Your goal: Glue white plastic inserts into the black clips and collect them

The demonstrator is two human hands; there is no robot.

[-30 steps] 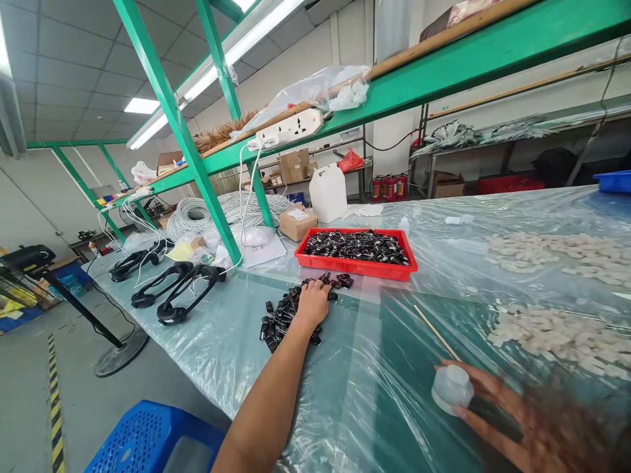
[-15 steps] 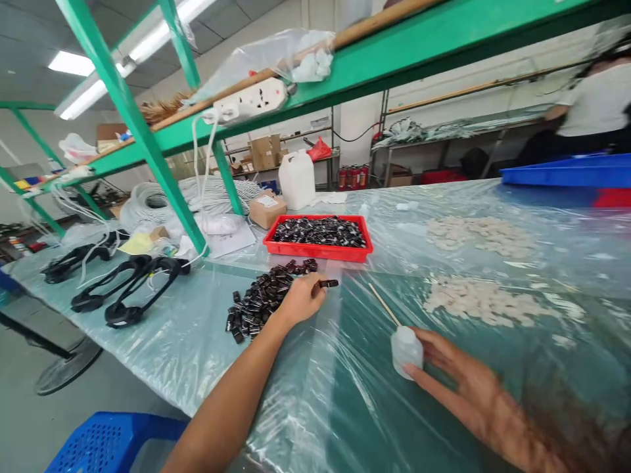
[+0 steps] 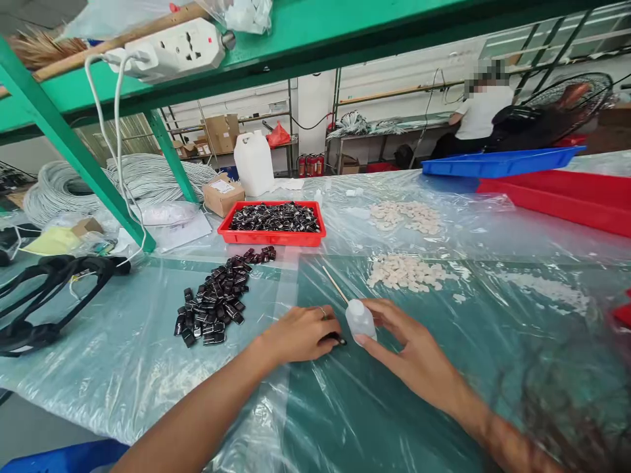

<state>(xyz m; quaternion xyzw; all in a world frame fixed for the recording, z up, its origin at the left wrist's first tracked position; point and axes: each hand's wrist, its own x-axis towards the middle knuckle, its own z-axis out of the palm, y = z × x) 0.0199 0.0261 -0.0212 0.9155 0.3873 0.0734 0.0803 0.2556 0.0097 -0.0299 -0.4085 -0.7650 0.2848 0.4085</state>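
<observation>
1. A small black piece [image 3: 335, 337] sits low over the plastic-covered tabletop [image 3: 320, 407], pinched between the thumb and fingers of the left hand [image 3: 305, 334]. Half a second ago it was beside the pile; now it is just beside the bottle, which appears to bring both hands' work into one spot.

2. The piece looks dark and glossy with a paler tip; the fingers hide most of it.

3. The right hand [image 3: 409, 345] holds a translucent white bottle [image 3: 360, 320], thumb on the near side, fingers curved around the far side. Whether it touches the tabletop cannot be told.

4. A thin wooden stick [image 3: 336, 285] lies just beyond the bottle.

5. Left of the hands, more shiny black pieces [image 3: 214, 302] form a loose pile; behind, a red tray [image 3: 273, 239] brims with similar-looking ones.
</observation>
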